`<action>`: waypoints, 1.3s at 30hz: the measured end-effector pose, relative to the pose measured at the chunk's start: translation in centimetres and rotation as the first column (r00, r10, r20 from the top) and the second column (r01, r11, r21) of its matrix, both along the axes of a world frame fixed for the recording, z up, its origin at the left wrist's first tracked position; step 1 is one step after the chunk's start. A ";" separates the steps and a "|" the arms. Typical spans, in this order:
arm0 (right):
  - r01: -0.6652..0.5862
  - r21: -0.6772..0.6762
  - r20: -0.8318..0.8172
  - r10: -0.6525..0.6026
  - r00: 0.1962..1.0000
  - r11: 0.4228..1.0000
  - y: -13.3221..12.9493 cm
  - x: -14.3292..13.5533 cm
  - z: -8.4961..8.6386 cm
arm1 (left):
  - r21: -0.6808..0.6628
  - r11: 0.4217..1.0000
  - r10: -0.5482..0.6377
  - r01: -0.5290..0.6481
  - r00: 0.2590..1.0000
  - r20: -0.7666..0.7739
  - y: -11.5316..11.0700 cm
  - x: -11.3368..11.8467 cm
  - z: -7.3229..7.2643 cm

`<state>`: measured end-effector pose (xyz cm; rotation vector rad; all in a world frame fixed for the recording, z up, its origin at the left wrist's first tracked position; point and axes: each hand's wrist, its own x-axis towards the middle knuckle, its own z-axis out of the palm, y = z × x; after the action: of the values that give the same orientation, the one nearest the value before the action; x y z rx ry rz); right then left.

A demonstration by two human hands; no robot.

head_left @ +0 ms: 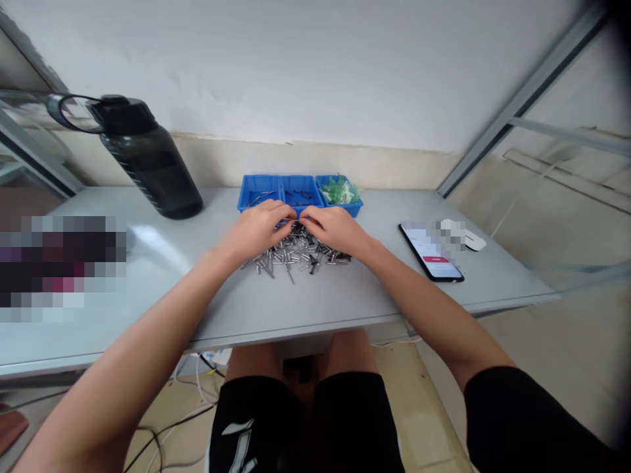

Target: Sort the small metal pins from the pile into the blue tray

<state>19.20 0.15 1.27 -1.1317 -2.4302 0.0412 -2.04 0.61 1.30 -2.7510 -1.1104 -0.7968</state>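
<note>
A loose pile of silver and dark metal pieces, like rivets and screws, (293, 255) lies on the grey table. Over its back edge my left hand (261, 226) and my right hand (335, 228) nearly meet, fingertips pinched together. What they hold is too small to make out. Just behind them stand three blue bins: the left bin (243, 192) has a few silver pieces, the middle bin (298, 181) has dark screws, and the right bin (353, 209) holds green and clear plastic pieces (340, 190).
On the grey table (296, 309), a dark bottle (152, 161) stands at the back left. A phone (431, 253) and a white object (468, 238) lie on the right. Something blurred out (59, 256) is at the far left. A wall rises behind the bins.
</note>
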 end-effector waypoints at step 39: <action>-0.095 -0.007 0.061 0.095 0.994 0.995 0.4 0.1 -0.3 | -0.242 0.961 -0.025 0.136 0.910 0.413 0.5 0.5 -0.4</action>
<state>19.34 0.54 0.97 -1.0326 -2.5383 0.0424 -1.57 1.15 0.95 -2.9458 -1.2543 -1.3803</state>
